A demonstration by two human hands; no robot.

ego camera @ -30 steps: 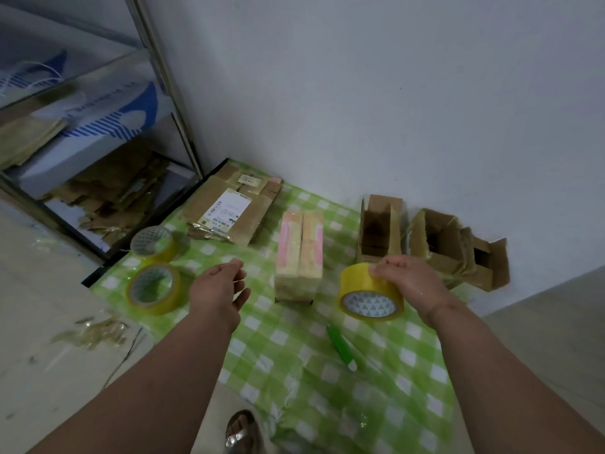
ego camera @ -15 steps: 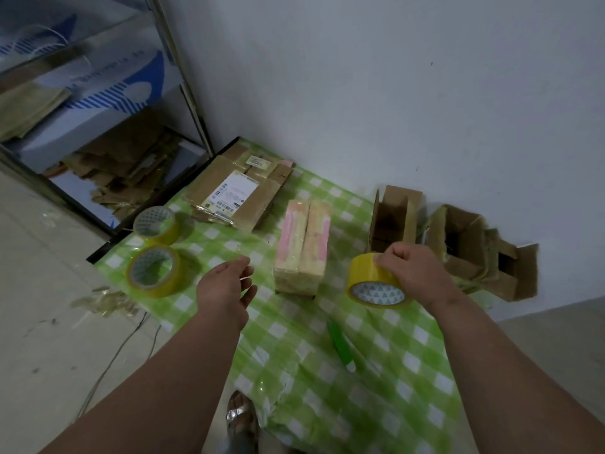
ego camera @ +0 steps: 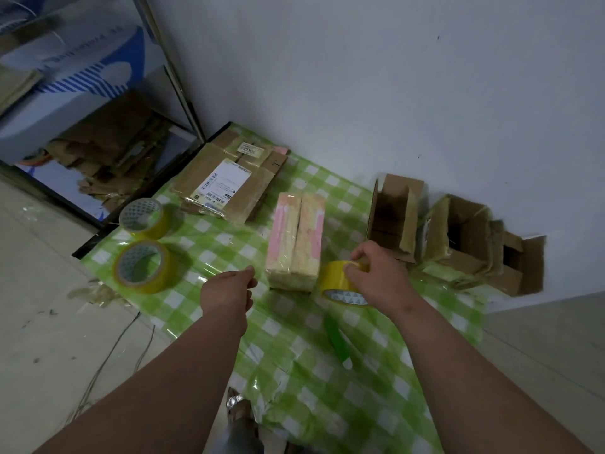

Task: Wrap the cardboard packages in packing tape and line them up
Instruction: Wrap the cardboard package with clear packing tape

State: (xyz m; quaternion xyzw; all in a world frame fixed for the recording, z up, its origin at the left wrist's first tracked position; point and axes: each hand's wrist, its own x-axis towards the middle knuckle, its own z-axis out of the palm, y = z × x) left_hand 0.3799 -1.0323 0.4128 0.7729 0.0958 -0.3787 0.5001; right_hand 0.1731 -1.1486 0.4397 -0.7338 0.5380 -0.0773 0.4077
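My right hand (ego camera: 376, 276) grips the yellow tape roll (ego camera: 340, 283) just beside the taped package (ego camera: 296, 239); my left hand (ego camera: 227, 290) hovers near it — loosely curled, holding nothing.

Bare forearms, no sleeves visible

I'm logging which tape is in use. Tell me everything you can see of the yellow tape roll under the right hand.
The yellow packing tape roll has glossy translucent tape wound on a white core printed with dark triangles. It is tilted, with its open core facing the camera, low over the green checked tablecloth, just right of the pink-and-cream taped package. The right hand grips it from above, fingers curled over its rim.
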